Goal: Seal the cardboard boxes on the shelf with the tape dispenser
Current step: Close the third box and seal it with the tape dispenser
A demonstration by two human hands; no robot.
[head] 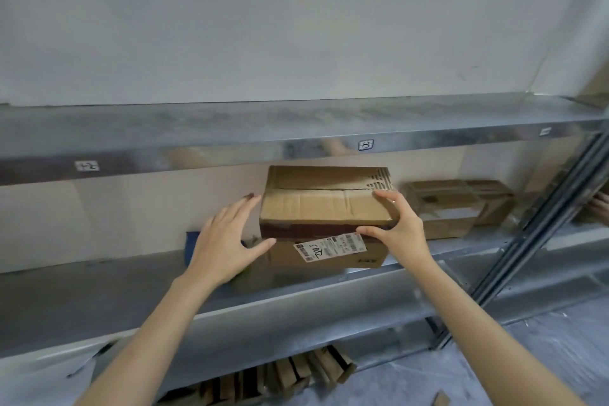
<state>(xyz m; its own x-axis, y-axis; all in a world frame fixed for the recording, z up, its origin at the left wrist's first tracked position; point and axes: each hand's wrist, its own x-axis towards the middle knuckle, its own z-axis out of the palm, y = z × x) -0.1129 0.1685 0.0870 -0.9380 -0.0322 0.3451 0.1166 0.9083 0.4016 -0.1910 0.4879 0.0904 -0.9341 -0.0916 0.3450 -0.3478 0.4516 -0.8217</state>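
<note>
Box: the box (pixel 316 204) stands on the middle shelf (pixel 99 300), between the two hands. Its top flaps are closed, and a dark seam runs across the top.
Left hand: the left hand (pixel 227 241) is at 9 o'clock of the box, just beside its left side. The fingers are straight and spread and hold nothing. I cannot tell if the thumb tip touches the box.
Right hand: the right hand (pixel 398 227) is at 3 o'clock and grasps the right front corner, with fingers on the top and thumb on the front face.
Label: a white label (pixel 329 245) with barcodes is on the front face, tilted, at 9 o'clock of the right thumb.
Second box: a second box (pixel 451 208) stands at 3 o'clock of the first, apart from it.
Blue thing: a blue thing (pixel 191 247) lies at 8 o'clock of the box, mostly hidden behind the left hand.
Below: cardboard scraps (pixel 296 372) lie under the shelf, at 6 o'clock.
</note>
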